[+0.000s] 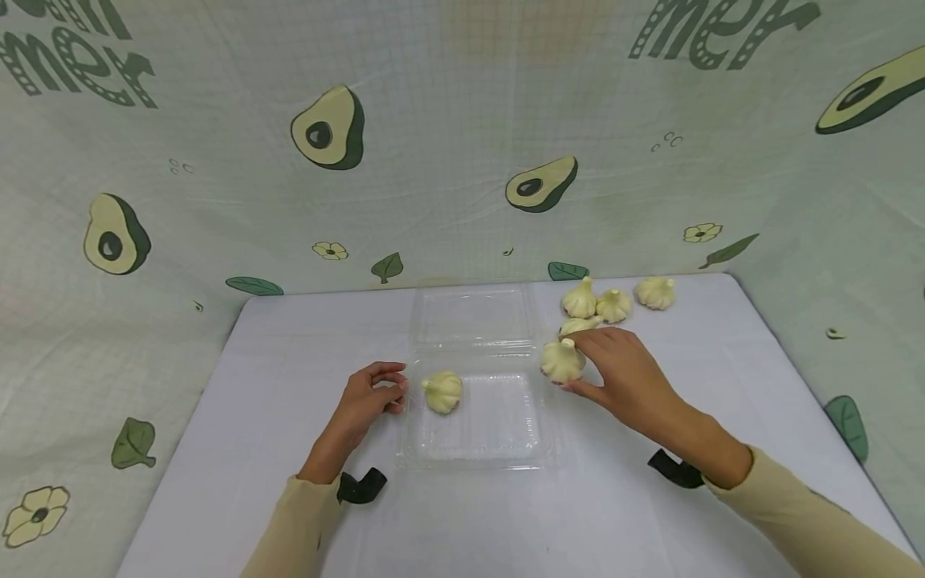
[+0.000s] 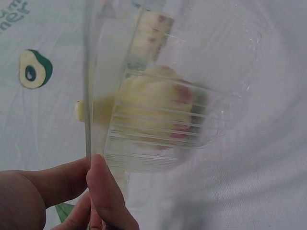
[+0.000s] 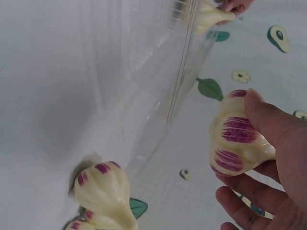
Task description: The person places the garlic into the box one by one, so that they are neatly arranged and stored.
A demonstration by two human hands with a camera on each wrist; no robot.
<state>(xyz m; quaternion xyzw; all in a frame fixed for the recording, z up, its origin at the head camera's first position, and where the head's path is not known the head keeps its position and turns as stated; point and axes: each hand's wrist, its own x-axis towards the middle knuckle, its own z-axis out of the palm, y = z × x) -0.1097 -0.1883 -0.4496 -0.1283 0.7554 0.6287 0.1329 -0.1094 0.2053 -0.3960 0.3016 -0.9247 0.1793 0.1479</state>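
A clear plastic clamshell container lies with its lid folded back on the white table. One garlic bulb sits inside, toward the left wall. My left hand is at that left side; in the left wrist view its thumb and fingers pinch the rim. Just right of the container, my right hand holds another garlic bulb between thumb and fingertips. Purple streaks mark this held bulb in the right wrist view.
Several more garlic bulbs lie at the table's back right, one of them right behind the held bulb. A cloth printed with avocados hangs behind the table. Black straps show near both wrists.
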